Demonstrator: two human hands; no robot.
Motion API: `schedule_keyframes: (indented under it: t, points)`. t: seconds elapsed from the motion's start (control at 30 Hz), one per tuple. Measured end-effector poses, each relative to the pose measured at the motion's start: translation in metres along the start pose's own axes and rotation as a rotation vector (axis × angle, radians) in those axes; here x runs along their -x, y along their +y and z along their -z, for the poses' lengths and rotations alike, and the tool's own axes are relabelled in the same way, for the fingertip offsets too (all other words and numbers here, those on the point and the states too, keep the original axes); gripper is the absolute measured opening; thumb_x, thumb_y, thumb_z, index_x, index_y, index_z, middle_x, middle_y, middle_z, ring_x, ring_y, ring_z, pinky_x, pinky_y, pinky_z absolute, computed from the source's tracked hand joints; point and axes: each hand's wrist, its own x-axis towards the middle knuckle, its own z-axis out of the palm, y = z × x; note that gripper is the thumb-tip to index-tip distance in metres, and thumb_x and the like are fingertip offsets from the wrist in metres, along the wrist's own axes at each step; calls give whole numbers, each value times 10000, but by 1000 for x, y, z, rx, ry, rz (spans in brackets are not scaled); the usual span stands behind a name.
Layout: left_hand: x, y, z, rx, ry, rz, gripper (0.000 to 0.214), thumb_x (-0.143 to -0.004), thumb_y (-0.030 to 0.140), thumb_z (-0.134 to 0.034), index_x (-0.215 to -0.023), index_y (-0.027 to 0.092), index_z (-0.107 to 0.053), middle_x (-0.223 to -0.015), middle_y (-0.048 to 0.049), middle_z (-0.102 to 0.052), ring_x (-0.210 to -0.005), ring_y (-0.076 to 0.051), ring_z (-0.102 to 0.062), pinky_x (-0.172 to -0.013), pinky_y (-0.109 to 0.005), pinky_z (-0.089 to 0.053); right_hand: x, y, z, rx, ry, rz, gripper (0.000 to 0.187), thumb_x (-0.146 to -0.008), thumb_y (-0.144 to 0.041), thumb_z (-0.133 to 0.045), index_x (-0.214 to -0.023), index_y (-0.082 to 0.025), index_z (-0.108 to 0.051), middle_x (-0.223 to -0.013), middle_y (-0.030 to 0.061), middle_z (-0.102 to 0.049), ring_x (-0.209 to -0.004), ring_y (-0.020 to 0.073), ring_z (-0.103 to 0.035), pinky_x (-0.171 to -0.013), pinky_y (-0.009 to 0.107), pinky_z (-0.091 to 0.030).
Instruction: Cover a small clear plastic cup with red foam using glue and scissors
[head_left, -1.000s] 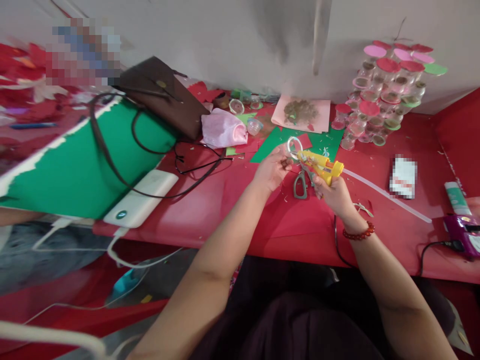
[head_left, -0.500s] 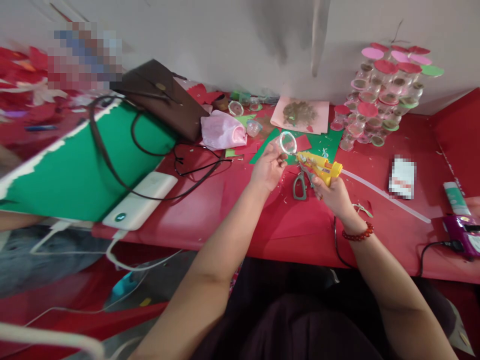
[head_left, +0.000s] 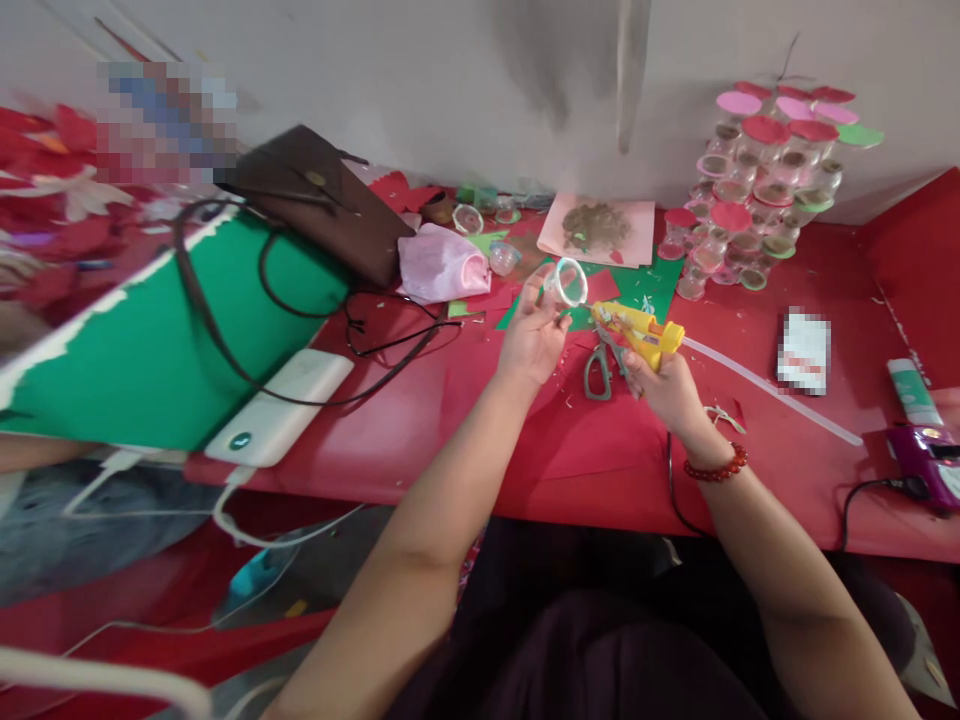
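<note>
The left hand (head_left: 534,335) pinches a cup (head_left: 568,286); the right hand (head_left: 667,392) grips a glue gun (head_left: 642,328), nozzle (head_left: 589,308) by the rim (head_left: 585,288); whether they touch is unclear.

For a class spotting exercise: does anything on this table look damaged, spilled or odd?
Yes. The green panel at left has a ragged white edge, as if torn. A brown patch marks the pink sheet near the wall; I cannot tell whether it is a spill.
</note>
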Motion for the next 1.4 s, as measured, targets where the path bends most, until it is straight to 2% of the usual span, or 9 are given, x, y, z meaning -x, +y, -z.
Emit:
schedule_keyframes:
  t: [0.3, 0.5, 0.67, 0.87, 1.0, 1.1, 1.23, 1.4]
  points:
    - [1, 1, 1, 75, -37, 2, 666, -800, 53, -643, -1384, 373, -643, -1385, -23, -719, -986, -145, -654, -697, -250, -421, 0, -3, 0, 22, 34, -1, 604, -776, -790, -673, -630, -226, -515, -451, -58, -467, -428, 82, -423, -451, 253, -339]
    - [3, 4, -3, 49, -9, 0, 514, -811, 36, -620, -1218, 332, -726, -1407, -23, -702, -992, -146, -644, -688, -248, -423, 1, -5, -2, -20, 6, -7, 637, -708, -841, -696, -662, -226, -533, -465, -61, -475, -432, 82, -423, -439, 251, -339]
    - [4, 5, -5, 29, 16, 10, 516, -818, 33, -616, -1209, 351, -725, -1371, -14, -717, -1026, -159, -647, -695, -255, -430, 0, -3, 0, 17, 26, 4, 623, -769, -811, -672, -644, -214, -545, -457, -55, -476, -429, 78, -426, -452, 251, -338]
    - [5, 5, -4, 36, 1, 7, 560, -794, 21, -604, -1232, 350, -720, -1377, -18, -717, -986, -147, -645, -689, -247, -425, 0, -2, 1, -14, 15, 0, 612, -753, -803, -694, -660, -214, -554, -461, -62, -483, -421, 78, -429, -447, 254, -336]
    - [4, 4, -4, 61, -3, 13, 556, -792, 34, -624, -1238, 353, -718, -1326, -29, -737, -878, -126, -632, -686, -251, -416, -2, 2, 3, -8, 52, -8, 593, -785, -755, -703, -606, -227, -501, -449, -63, -461, -421, 76, -429, -447, 256, -331]
    - [3, 2, -4, 89, -9, 14, 492, -822, 47, -602, -1201, 334, -728, -1291, -32, -748, -772, -109, -590, -676, -254, -419, -3, 2, 3, -42, 52, -14, 554, -795, -720, -720, -640, -234, -505, -455, -79, -438, -423, 74, -412, -445, 253, -334]
    - [2, 0, -3, 111, 12, 49, 436, -810, 35, -598, -1119, 308, -742, -1245, -22, -753, -721, -97, -568, -676, -260, -434, -5, 0, 4, -68, 43, -2, 505, -808, -692, -728, -700, -238, -536, -458, -91, -430, -426, 77, -398, -454, 256, -342]
    - [2, 0, -3, 100, 30, 72, 347, -844, 66, -628, -1086, 288, -743, -1136, -28, -754, -670, -85, -541, -644, -248, -445, -4, -3, 5, -71, 34, 21, 519, -822, -707, -699, -673, -245, -514, -457, -83, -422, -427, 84, -417, -456, 264, -338]
